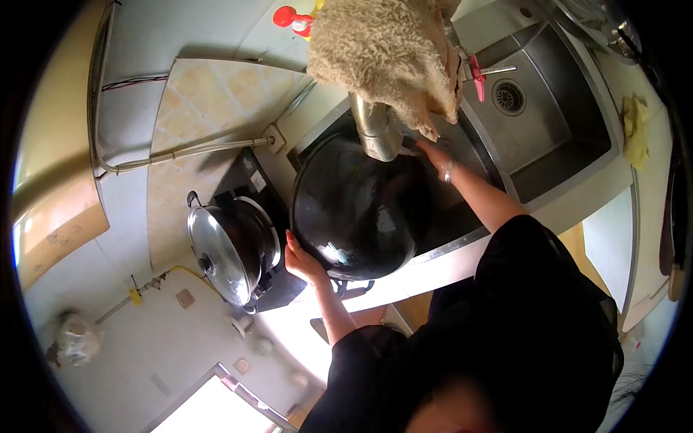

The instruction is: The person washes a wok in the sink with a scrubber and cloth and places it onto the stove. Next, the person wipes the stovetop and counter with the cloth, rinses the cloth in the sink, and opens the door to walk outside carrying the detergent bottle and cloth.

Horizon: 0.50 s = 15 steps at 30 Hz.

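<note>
A large dark wok lies tilted over the left basin of the steel sink, its rounded black surface shining. At its lower left edge, my left hand grips the rim with the thumb raised. My right hand, with a band at the wrist, is at the upper right edge of the wok, its fingers partly hidden by the rim and glare. Right above the wok hangs the end of a metal faucet, with a shaggy beige cloth in front of it.
The right sink basin has a round drain. On the stove at the left stands a pot with a glass lid. A red-capped bottle is behind the cloth. A yellow cloth lies at the right counter edge.
</note>
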Tool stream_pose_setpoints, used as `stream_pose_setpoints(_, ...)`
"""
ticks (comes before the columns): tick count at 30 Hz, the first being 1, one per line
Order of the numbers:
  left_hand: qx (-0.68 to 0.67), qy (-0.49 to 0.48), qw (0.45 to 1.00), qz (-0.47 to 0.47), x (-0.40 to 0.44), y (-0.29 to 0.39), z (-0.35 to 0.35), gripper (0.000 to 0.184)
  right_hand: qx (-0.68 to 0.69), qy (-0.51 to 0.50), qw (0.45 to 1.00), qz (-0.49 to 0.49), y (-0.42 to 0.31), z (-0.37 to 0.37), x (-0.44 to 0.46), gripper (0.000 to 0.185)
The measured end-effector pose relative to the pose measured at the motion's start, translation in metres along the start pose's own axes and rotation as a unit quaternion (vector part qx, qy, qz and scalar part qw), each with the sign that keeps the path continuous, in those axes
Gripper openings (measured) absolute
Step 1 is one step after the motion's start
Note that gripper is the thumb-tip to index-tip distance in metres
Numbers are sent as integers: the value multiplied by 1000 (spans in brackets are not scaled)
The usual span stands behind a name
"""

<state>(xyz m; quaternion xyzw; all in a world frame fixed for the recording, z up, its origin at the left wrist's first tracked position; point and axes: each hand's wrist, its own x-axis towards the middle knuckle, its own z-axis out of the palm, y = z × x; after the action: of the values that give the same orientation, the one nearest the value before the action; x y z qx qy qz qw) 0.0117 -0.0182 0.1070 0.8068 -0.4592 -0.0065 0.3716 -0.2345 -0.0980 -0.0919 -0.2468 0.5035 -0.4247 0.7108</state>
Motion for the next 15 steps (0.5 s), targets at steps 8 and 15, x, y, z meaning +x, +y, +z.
stream_pose_setpoints(8,-21,3,1000,-10,-2,3,-1,32,315,-34,855,410,88,-14,-15,51)
stream_pose_setpoints(15,-11,-16,999,-29,-2,1,-3,32,-78,-66,970,221,-16,12,22,49)
